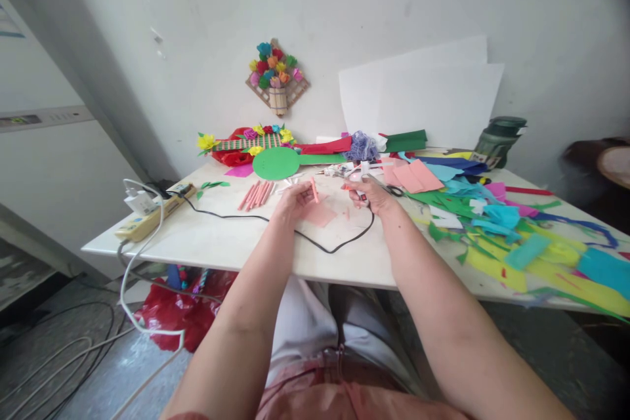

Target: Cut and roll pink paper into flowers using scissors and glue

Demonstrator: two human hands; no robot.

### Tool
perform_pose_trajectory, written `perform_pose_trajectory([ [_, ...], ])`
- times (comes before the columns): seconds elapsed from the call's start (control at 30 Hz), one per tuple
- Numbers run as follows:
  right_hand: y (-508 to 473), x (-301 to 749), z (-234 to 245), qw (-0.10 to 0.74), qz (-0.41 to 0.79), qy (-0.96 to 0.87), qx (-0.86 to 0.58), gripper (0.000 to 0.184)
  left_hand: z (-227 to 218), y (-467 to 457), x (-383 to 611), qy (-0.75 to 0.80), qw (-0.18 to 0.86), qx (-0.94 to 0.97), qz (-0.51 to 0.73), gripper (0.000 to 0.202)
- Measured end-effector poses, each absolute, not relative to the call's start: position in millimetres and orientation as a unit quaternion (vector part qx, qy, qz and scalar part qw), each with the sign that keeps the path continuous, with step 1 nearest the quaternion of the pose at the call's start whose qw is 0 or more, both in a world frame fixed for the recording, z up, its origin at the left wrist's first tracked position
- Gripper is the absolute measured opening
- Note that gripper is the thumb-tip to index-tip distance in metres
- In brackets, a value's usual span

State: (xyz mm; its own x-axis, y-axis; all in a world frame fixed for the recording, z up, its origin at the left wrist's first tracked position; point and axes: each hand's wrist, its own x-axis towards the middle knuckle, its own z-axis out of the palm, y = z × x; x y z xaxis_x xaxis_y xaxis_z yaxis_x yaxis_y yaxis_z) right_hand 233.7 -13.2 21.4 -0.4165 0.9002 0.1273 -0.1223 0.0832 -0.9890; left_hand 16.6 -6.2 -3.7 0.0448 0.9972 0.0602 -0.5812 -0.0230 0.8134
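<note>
My left hand (294, 201) is closed on a small pink paper roll (314, 189), held upright above a flat pink paper piece (319, 214) on the white table (231, 243). My right hand (370, 194) grips a glue gun (344, 172) whose black cord (339, 246) loops over the table. Its nozzle points left, toward the roll. A row of several finished pink rolls (256, 195) lies to the left of my left hand.
A green paper disc (275, 163) and a flower craft (249, 142) lie at the back. Coloured paper scraps (497, 223) cover the right side, with scissors (394, 190) and a green jar (498, 140). A power strip (150, 213) sits at the left edge. A red bag (182, 315) is under the table.
</note>
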Motion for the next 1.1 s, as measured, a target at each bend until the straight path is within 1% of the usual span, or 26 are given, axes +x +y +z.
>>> perform_pose_trajectory([
  [0.2,-13.2,234.5,20.1,0.394,0.608,-0.606,-0.329,0.029,-3.4,-6.2,16.3,0.297,0.62,0.347,0.638,0.01],
  [1.1,-11.9,231.5,19.2,0.384,0.604,-0.606,-0.347,0.032,-1.9,-7.6,19.3,0.296,0.626,0.331,0.642,0.01],
])
